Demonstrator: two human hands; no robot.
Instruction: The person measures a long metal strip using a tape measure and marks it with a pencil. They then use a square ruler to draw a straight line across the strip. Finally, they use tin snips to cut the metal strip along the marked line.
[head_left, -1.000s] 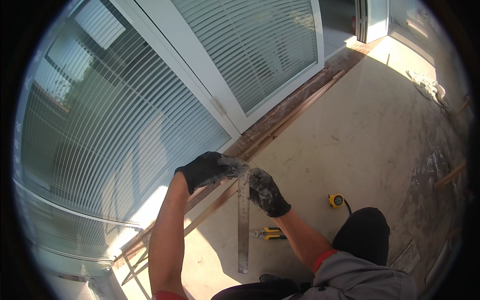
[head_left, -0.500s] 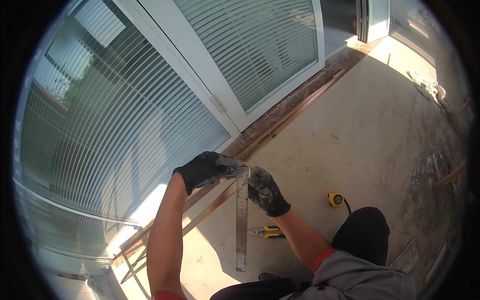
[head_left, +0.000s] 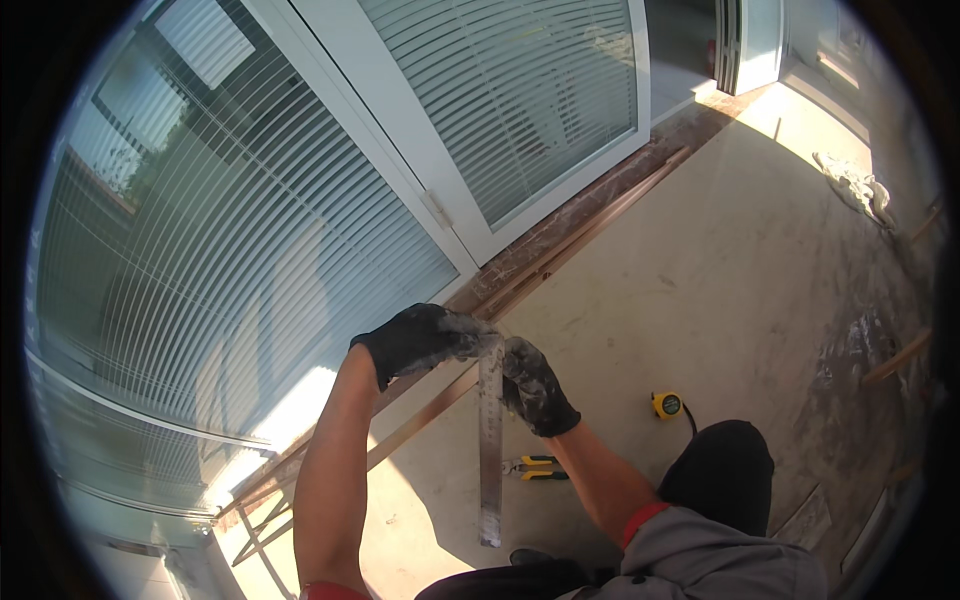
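Both of my hands wear dusty black gloves and meet over a long brown strip (head_left: pixel 425 415). My left hand (head_left: pixel 415 343) is closed at the top end of a steel ruler (head_left: pixel 490 440), whose graduated blade points down toward my legs. Against the ruler's right side, near its top, my right hand (head_left: pixel 537 388) is closed with curled fingers. What those fingers grip is hidden. Where the ruler's top meets the strip, the gloves cover the contact. Pliers with yellow and black handles (head_left: pixel 543 467) lie on the floor just right of the ruler.
A yellow and black tape measure (head_left: pixel 667 404) lies by my knee (head_left: pixel 722 470). White-framed glass doors with blinds (head_left: pixel 510 110) stand left and ahead, above a brown stone sill (head_left: pixel 620 185). A crumpled pale cloth (head_left: pixel 853 187) is at the far right. Wooden pieces (head_left: pixel 897 357) lie near the right edge.
The ruler has shifted slightly to the right in view, along with my gloved hands. Both hands keep the same closed hold.
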